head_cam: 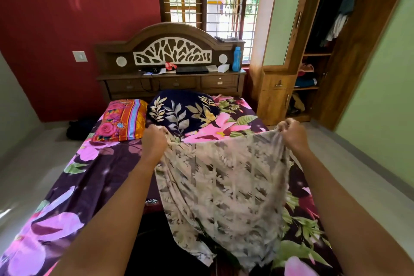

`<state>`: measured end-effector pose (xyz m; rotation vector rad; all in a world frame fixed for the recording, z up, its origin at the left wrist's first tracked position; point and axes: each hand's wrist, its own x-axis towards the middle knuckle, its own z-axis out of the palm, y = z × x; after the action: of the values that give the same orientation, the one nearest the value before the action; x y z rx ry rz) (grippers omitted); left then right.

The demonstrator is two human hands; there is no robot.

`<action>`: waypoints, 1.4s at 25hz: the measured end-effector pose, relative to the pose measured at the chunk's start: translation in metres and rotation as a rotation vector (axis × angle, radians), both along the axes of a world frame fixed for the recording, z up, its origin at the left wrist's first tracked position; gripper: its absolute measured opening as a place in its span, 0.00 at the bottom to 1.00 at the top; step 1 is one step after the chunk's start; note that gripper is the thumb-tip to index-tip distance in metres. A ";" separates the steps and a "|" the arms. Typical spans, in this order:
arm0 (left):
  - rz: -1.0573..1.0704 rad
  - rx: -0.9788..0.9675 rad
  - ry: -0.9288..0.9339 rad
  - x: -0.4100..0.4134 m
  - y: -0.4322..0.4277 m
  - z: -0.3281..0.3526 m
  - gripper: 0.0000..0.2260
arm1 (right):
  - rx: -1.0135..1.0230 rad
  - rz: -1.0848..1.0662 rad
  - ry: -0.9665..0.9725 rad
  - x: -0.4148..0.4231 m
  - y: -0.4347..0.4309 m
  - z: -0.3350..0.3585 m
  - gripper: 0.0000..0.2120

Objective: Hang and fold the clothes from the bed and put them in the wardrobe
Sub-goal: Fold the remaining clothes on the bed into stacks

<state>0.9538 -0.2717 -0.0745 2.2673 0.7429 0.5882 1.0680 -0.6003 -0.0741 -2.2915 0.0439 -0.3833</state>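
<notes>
A cream garment with a grey leaf print [226,188] hangs stretched above the bed [78,186]. My left hand [154,139] grips its upper left corner. My right hand [293,134] grips its upper right corner. The cloth droops between them and its lower end trails toward the near edge of the bed. Dark clothing [161,244] lies under it on the floral sheet. The wardrobe [318,56] stands open at the right, with clothes hanging on top and folded items on its shelves.
Two pillows, one orange-pink [121,119] and one navy with leaves [183,110], lie at the bed's head. The headboard shelf holds a blue bottle [236,58] and a laptop [192,70]. A dark bag [78,129] sits on the floor at left.
</notes>
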 end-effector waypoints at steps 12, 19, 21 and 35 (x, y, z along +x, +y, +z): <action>-0.860 -1.215 -0.783 -0.009 -0.021 0.101 0.17 | 1.569 1.263 0.327 -0.045 0.031 0.093 0.10; -0.785 -0.721 -0.072 -0.014 -0.099 0.112 0.17 | 0.417 0.777 0.104 -0.048 0.110 0.107 0.05; -0.710 -0.719 -0.061 0.003 -0.088 0.105 0.17 | 0.364 0.772 0.005 -0.045 0.107 0.092 0.05; -0.523 -0.878 -0.330 0.013 -0.026 0.126 0.17 | -0.468 1.015 0.071 -0.051 0.122 0.044 0.33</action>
<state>0.9663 -0.2979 0.0518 1.4013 0.1522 0.2790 1.0175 -0.4782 -0.0299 -2.4160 -1.2271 0.2503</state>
